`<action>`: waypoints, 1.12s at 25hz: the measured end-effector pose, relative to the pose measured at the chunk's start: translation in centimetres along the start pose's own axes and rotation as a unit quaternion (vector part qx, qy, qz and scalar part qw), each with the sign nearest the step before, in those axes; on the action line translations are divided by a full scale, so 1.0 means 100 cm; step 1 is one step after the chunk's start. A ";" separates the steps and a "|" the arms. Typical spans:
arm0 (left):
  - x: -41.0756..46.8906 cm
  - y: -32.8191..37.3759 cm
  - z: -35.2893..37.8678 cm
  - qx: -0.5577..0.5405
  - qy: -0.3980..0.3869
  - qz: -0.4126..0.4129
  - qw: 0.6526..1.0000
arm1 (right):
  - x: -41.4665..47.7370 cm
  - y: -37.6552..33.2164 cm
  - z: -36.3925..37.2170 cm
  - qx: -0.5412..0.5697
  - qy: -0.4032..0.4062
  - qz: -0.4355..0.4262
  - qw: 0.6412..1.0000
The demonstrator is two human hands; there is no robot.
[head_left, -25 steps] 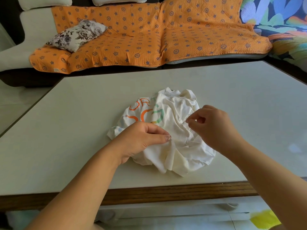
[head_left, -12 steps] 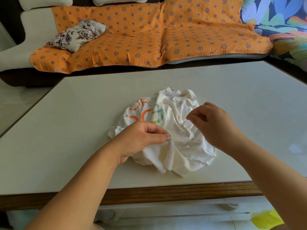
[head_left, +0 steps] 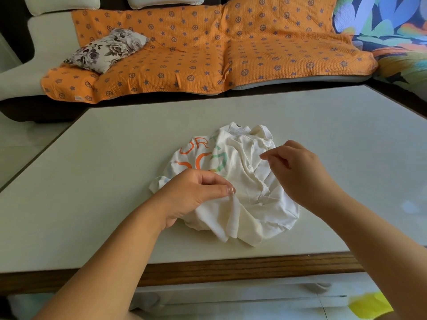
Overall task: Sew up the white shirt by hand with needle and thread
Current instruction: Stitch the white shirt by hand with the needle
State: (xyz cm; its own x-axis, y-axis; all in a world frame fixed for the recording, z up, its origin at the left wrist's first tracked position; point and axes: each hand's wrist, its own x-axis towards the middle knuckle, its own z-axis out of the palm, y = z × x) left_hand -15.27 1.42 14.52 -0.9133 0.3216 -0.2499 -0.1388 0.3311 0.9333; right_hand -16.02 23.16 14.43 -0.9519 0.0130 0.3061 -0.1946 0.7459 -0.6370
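A crumpled white shirt (head_left: 245,181) with orange and green print lies bunched in the middle of the pale table (head_left: 115,158). My left hand (head_left: 194,192) pinches a fold of the shirt's cloth between thumb and forefinger, on its near left side. My right hand (head_left: 298,167) hovers over the shirt's right side with thumb and forefinger pinched together; the needle is too thin to make out. A faint thread (head_left: 263,197) loops over the cloth below that hand.
The table has a wooden front edge (head_left: 231,266) close to me. Behind it stands a sofa under an orange patterned cover (head_left: 208,54), with a flowered cushion (head_left: 106,49) at the left and a colourful blanket (head_left: 381,24) at the right.
My right hand has risen and moved away from me, from the shirt's middle crease towards its far right part. My left hand has kept its pinch on the cloth.
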 end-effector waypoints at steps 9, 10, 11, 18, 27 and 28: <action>0.001 -0.001 0.000 0.018 -0.005 0.004 1.000 | -0.018 -0.016 0.008 0.066 -0.170 -0.050 0.982; 0.000 -0.001 0.000 0.016 -0.008 0.004 1.000 | -0.017 -0.015 0.009 0.064 -0.153 -0.047 0.985; 0.001 -0.001 -0.001 0.013 -0.011 0.003 1.000 | -0.015 -0.014 0.009 0.059 -0.133 -0.047 0.988; 0.003 -0.002 0.001 0.005 -0.003 0.010 1.000 | -0.021 -0.020 0.008 0.056 -0.121 -0.030 0.991; 0.003 -0.002 0.001 -0.019 0.008 0.030 0.999 | -0.020 -0.014 -0.005 0.074 -0.166 0.015 0.983; 0.003 -0.002 0.001 -0.016 0.015 0.035 0.999 | -0.020 -0.013 -0.007 0.073 -0.168 0.012 0.983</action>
State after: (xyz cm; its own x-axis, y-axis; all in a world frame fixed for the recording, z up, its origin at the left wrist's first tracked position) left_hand -15.52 1.54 14.18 -0.9319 0.3168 -0.1765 -0.0859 0.2801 0.9561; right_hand -13.69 22.62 15.17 -0.9762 -0.2099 0.0547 -0.1801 0.6438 -0.7437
